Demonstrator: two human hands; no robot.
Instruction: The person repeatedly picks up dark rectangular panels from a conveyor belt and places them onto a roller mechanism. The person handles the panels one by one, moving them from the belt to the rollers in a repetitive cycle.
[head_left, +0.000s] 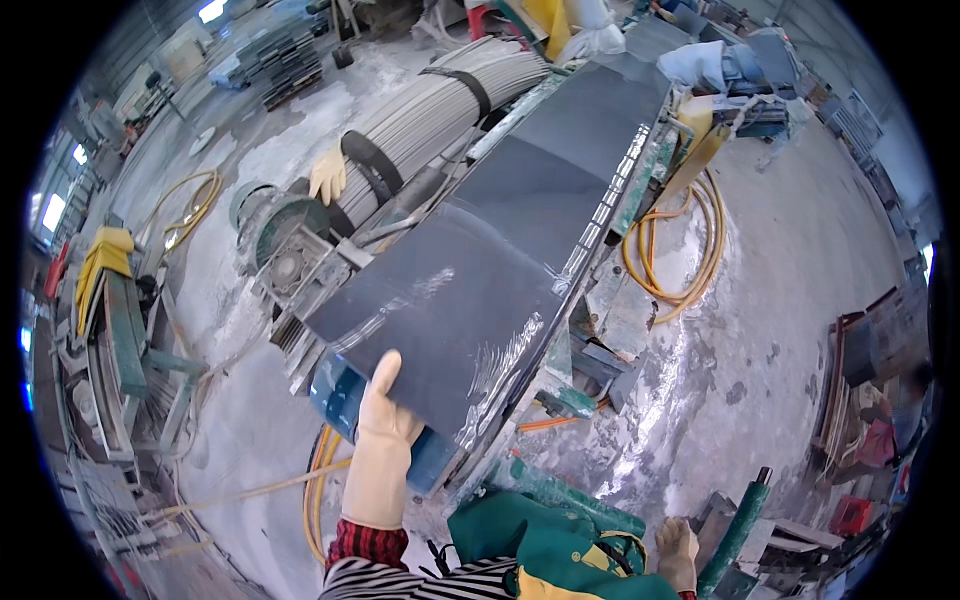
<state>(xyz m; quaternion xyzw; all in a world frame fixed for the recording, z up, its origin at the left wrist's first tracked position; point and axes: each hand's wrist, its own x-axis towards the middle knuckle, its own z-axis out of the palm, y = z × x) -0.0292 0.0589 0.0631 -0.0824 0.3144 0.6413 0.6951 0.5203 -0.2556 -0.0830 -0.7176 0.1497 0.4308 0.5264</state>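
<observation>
A dark grey, wet-looking slab (420, 290) lies at the near end of a row of similar slabs on a long machine bed. My left hand (385, 445), in a cream rubber glove, grips the slab's near edge. Its thumb lies on the top face, and the other fingers are mostly hidden beneath. Blue material (428, 462) shows under that edge. My right hand (677, 552), gloved as well, is low at the right beside a green post (735, 530), away from the slab. How its fingers are set is unclear. A green and yellow apron (560, 545) covers my front.
Left of the bed are a motor (290, 255), a large ribbed grey roll with black straps (430, 120) and a loose cream glove (328, 177). Coiled orange hoses (690, 270) lie on the wet floor at right. A green metal frame (125, 340) stands at far left.
</observation>
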